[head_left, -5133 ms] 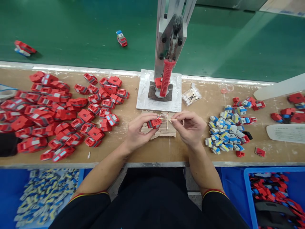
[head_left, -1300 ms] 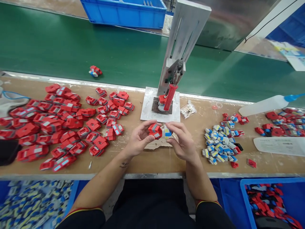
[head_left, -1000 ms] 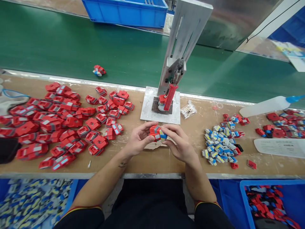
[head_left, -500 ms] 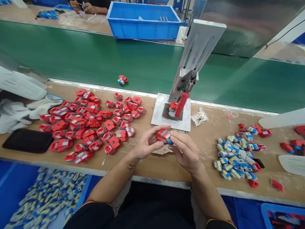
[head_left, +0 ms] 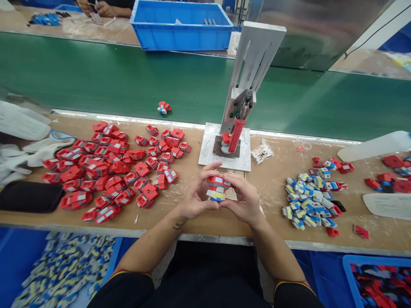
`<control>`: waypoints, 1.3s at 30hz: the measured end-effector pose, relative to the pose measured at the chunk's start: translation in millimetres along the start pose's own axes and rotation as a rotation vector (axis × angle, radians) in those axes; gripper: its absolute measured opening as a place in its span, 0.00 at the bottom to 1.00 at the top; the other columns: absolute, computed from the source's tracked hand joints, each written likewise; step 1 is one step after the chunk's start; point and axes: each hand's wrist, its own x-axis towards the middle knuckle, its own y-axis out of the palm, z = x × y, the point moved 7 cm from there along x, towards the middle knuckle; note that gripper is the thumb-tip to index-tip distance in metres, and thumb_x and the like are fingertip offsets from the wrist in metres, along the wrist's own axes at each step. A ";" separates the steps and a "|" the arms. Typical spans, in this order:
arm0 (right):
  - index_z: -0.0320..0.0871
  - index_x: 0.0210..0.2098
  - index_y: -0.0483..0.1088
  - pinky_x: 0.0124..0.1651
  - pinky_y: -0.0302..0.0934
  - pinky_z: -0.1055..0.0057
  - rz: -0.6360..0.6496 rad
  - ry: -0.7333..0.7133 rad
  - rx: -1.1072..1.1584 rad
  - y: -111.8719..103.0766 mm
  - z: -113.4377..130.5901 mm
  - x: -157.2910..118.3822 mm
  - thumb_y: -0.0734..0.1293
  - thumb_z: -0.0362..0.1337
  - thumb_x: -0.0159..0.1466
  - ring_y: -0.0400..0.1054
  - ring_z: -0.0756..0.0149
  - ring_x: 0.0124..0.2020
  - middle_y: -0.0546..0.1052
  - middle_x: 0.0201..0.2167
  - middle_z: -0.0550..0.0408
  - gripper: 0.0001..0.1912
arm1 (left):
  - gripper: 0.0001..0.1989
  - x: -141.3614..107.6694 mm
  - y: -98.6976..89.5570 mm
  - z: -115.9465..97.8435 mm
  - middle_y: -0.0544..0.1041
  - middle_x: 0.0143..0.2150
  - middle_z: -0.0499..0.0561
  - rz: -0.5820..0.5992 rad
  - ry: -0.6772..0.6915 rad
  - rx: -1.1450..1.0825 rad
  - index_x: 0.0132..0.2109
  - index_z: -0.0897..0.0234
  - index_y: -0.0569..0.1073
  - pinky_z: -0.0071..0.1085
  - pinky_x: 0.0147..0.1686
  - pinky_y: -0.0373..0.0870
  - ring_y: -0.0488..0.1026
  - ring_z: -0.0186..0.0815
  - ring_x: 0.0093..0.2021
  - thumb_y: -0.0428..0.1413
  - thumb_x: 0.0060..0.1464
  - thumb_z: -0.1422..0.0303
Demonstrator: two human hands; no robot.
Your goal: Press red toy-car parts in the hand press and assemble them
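Between my left hand [head_left: 199, 193] and my right hand [head_left: 243, 197] is a red, grey, white and blue plastic toy part [head_left: 218, 188], gripped at both sides by fingers and thumbs. Its red section is uppermost, with a blue, white and yellow section below. Just beyond my hands stands a metal hand press [head_left: 239, 98] with a red handle [head_left: 236, 136]; a red piece [head_left: 226, 137] sits at its base. To the left lies a heap of red and grey plastic parts [head_left: 96, 167]. Smaller white, blue and yellow parts [head_left: 308, 201] are piled on the right.
A green conveyor belt [head_left: 105, 81] runs behind the bench, carrying one red and blue part [head_left: 164, 107]. Cotton swabs [head_left: 262, 152] lie right of the press. Bottles lie at both sides. Beyond the belt are a blue crate [head_left: 181, 37] and another person's hands [head_left: 104, 8].
The toy part has been turned so its blue, white and yellow section faces me below the red one. Both hands now hold it from the sides. The camera view has shifted slightly.
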 end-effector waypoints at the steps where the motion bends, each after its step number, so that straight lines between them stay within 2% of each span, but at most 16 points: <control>1: 0.57 0.70 0.66 0.58 0.78 0.57 -0.017 -0.025 0.007 -1.8 1.7 0.0 0.75 0.48 0.67 0.80 0.54 0.57 0.83 0.56 0.47 0.35 | 0.33 1.2 0.4 -2.1 0.69 0.73 0.57 0.023 0.027 0.022 0.64 0.46 0.76 0.37 0.58 0.79 0.76 0.46 0.65 0.74 0.53 0.57; 4: 0.56 0.72 0.64 0.58 0.78 0.56 -0.054 -0.049 0.045 -6.8 2.9 -0.6 0.76 0.46 0.66 0.80 0.54 0.56 0.84 0.54 0.47 0.37 | 0.33 5.2 -2.0 -9.8 0.77 0.65 0.59 0.072 0.128 0.117 0.64 0.50 0.78 0.40 0.59 0.80 0.78 0.47 0.62 0.74 0.52 0.57; 7: 0.55 0.70 0.67 0.56 0.79 0.56 -0.051 -0.045 0.051 -9.7 3.8 0.3 0.76 0.47 0.65 0.81 0.54 0.54 0.85 0.52 0.46 0.36 | 0.33 6.9 -6.2 -17.8 0.83 0.56 0.58 0.066 0.237 0.230 0.64 0.51 0.78 0.42 0.60 0.79 0.81 0.46 0.58 0.74 0.53 0.59; 12: 0.52 0.66 0.71 0.51 0.80 0.58 -0.015 -0.100 0.021 -13.5 14.8 6.1 0.77 0.44 0.65 0.83 0.54 0.49 0.86 0.49 0.47 0.31 | 0.34 3.3 -4.0 -25.3 0.85 0.55 0.58 0.047 0.363 0.316 0.64 0.54 0.78 0.39 0.56 0.81 0.83 0.45 0.55 0.74 0.51 0.58; 17: 0.52 0.63 0.74 0.48 0.80 0.60 -0.015 -0.108 0.020 -17.1 15.8 7.8 0.78 0.42 0.64 0.84 0.56 0.45 0.87 0.46 0.49 0.29 | 0.33 1.6 -3.9 -24.9 0.86 0.55 0.58 0.028 0.383 0.332 0.64 0.54 0.79 0.38 0.53 0.82 0.84 0.44 0.53 0.74 0.52 0.59; 21: 0.51 0.61 0.75 0.50 0.79 0.61 -0.002 -0.100 0.002 -20.3 11.5 8.9 0.79 0.44 0.63 0.83 0.57 0.47 0.87 0.48 0.49 0.29 | 0.30 2.9 -3.5 -23.5 0.86 0.53 0.58 0.016 0.345 0.339 0.62 0.55 0.80 0.38 0.52 0.81 0.84 0.44 0.52 0.74 0.53 0.60; 25: 0.50 0.62 0.74 0.50 0.78 0.61 0.030 -0.131 -0.109 -24.6 14.1 17.2 0.78 0.44 0.64 0.82 0.57 0.47 0.86 0.49 0.48 0.28 | 0.33 10.0 2.3 -14.2 0.83 0.54 0.59 0.014 0.173 0.324 0.63 0.59 0.77 0.35 0.53 0.80 0.83 0.43 0.53 0.75 0.52 0.60; 27: 0.50 0.64 0.73 0.54 0.77 0.58 0.071 -0.150 -0.185 -26.6 15.1 22.7 0.76 0.46 0.66 0.81 0.56 0.50 0.85 0.52 0.47 0.28 | 0.34 16.7 0.5 -12.4 0.83 0.53 0.57 0.030 0.106 0.280 0.62 0.59 0.76 0.32 0.50 0.81 0.83 0.42 0.51 0.76 0.50 0.58; 30: 0.51 0.66 0.70 0.60 0.74 0.52 0.134 -0.095 -0.232 -35.6 4.6 29.1 0.76 0.51 0.65 0.76 0.52 0.61 0.80 0.61 0.44 0.33 | 0.31 31.8 -18.9 -22.1 0.83 0.49 0.55 0.051 0.083 0.249 0.57 0.60 0.76 0.29 0.42 0.80 0.84 0.39 0.44 0.75 0.50 0.55; 32: 0.52 0.66 0.70 0.55 0.76 0.54 0.127 0.009 -0.195 -47.7 -11.8 31.9 0.76 0.55 0.64 0.73 0.51 0.64 0.75 0.66 0.42 0.35 | 0.31 45.2 -39.5 -34.0 0.83 0.48 0.56 0.052 0.079 0.335 0.57 0.60 0.76 0.31 0.40 0.80 0.84 0.40 0.43 0.74 0.51 0.53; 33: 0.51 0.65 0.70 0.52 0.77 0.57 0.124 0.070 -0.167 -52.8 -21.9 33.2 0.75 0.55 0.65 0.73 0.51 0.64 0.73 0.68 0.41 0.33 | 0.32 52.9 -48.0 -39.3 0.83 0.49 0.57 0.068 0.068 0.429 0.57 0.60 0.76 0.34 0.43 0.80 0.84 0.42 0.45 0.74 0.51 0.52; 35: 0.50 0.61 0.72 0.48 0.76 0.60 0.162 0.172 -0.105 -54.9 -42.0 37.0 0.73 0.56 0.66 0.74 0.53 0.61 0.72 0.67 0.40 0.29 | 0.33 70.1 -55.0 -44.8 0.83 0.54 0.60 0.166 0.034 0.699 0.58 0.61 0.76 0.43 0.56 0.77 0.82 0.48 0.55 0.73 0.51 0.51; 37: 0.49 0.59 0.73 0.49 0.76 0.61 0.245 0.233 -0.045 -46.5 -58.2 43.8 0.73 0.58 0.66 0.74 0.56 0.58 0.72 0.65 0.41 0.29 | 0.31 87.1 -47.4 -39.9 0.81 0.60 0.63 0.356 -0.002 0.940 0.57 0.61 0.77 0.53 0.68 0.64 0.73 0.56 0.68 0.72 0.52 0.50; 39: 0.48 0.57 0.74 0.50 0.75 0.62 0.311 0.260 0.018 -35.7 -67.2 52.4 0.72 0.60 0.65 0.75 0.58 0.55 0.75 0.60 0.43 0.30 | 0.27 100.4 -31.6 -26.2 0.79 0.64 0.63 0.576 -0.045 1.067 0.55 0.61 0.78 0.56 0.72 0.56 0.65 0.58 0.74 0.70 0.54 0.51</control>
